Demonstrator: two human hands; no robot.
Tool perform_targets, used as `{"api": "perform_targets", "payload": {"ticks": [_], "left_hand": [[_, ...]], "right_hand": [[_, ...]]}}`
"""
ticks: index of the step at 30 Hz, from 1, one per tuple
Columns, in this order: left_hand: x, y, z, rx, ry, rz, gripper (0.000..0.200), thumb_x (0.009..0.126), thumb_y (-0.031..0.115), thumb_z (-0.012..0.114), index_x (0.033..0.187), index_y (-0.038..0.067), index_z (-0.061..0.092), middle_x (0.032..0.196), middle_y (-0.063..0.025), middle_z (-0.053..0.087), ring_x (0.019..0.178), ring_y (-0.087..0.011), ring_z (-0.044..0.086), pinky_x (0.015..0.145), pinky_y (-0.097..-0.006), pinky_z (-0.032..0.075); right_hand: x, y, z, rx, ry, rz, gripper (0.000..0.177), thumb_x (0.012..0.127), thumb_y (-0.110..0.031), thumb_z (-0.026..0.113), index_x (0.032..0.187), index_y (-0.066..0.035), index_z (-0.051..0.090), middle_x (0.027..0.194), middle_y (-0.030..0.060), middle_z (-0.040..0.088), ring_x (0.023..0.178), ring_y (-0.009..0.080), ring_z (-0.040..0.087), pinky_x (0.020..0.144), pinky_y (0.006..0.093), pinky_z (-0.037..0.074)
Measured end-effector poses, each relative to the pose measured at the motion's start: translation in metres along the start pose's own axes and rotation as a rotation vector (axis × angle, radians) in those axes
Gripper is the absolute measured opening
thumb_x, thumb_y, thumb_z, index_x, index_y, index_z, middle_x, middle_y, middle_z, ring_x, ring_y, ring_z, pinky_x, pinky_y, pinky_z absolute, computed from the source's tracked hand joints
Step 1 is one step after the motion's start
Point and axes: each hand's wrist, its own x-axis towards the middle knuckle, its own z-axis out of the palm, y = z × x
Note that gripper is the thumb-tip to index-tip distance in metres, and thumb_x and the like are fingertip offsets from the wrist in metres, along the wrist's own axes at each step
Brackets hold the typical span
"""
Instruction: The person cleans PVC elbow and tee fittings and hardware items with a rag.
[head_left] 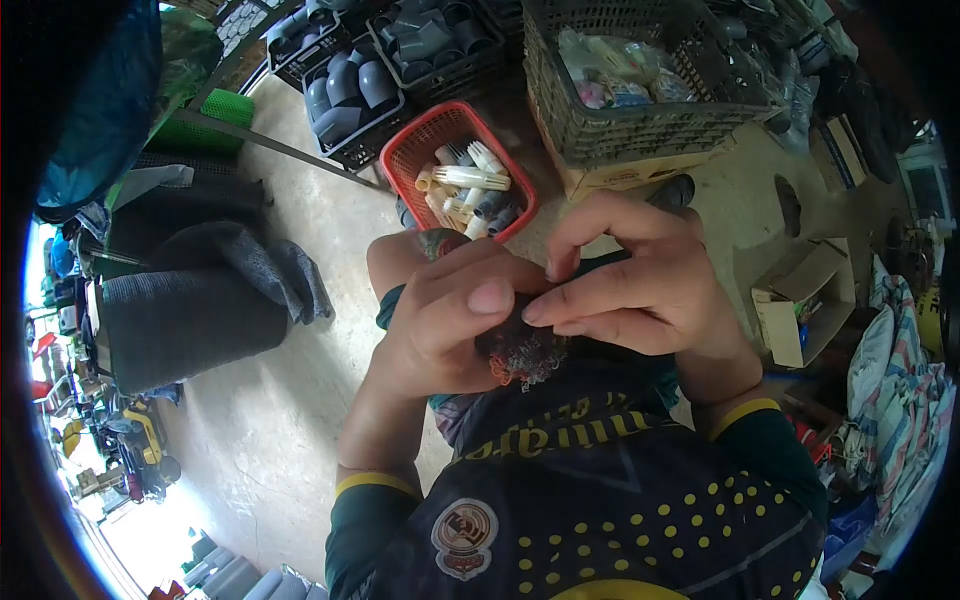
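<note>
My left hand is wrapped round a dark bundle with frayed, curly ends in orange and grey, held close in front of my chest. What the bundle is made of is too small to tell. The thumb of that hand lies along the bundle's upper side. My right hand comes in from the right, its thumb and fingertips brought together at the top of the bundle. Whatever sits between those fingertips is hidden or too small to make out.
Beyond my hands stands a red basket of white and grey plastic fittings. Black crates of grey pipe elbows are behind it. A large crate rests on a cardboard box. Rolled dark mesh lies left, an open carton right.
</note>
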Motion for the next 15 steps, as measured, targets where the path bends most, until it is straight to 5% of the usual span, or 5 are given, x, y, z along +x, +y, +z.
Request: {"api": "perform_targets", "payload": {"ticks": [8,11,15], "left_hand": [[0.002,0.006,0.007,-0.014,0.008,0.000,0.119,0.066,-0.004,0.082,0.158,0.021,0.010,0.101,-0.0152,0.067,0.083,-0.0326,0.068,0.070,-0.0384,0.054],[-0.001,0.000,0.006,-0.119,-0.067,-0.052,0.118,0.066,-0.006,0.081,0.158,0.011,0.009,0.108,-0.0191,0.066,0.089,-0.0360,0.067,0.076,-0.0408,0.055],[-0.006,-0.010,0.017,-0.146,-0.172,-0.116,0.115,0.067,-0.007,0.079,0.157,0.006,0.010,0.119,-0.0211,0.063,0.096,-0.0353,0.068,0.082,-0.0383,0.054]], "right_hand": [[0.007,-0.001,-0.006,-0.291,-0.121,-0.088,0.029,0.073,-0.009,0.079,0.102,-0.014,0.079,0.093,0.0028,0.059,0.079,0.0172,0.060,0.068,0.0294,0.048],[0.001,0.005,-0.009,-0.263,-0.213,-0.022,0.031,0.075,-0.012,0.074,0.104,-0.018,0.076,0.097,0.0013,0.058,0.091,0.0214,0.060,0.077,0.0352,0.049],[-0.009,0.022,-0.014,-0.102,-0.236,0.052,0.015,0.078,-0.013,0.076,0.093,-0.012,0.076,0.096,0.0033,0.060,0.087,0.0206,0.060,0.072,0.0347,0.049]]}}
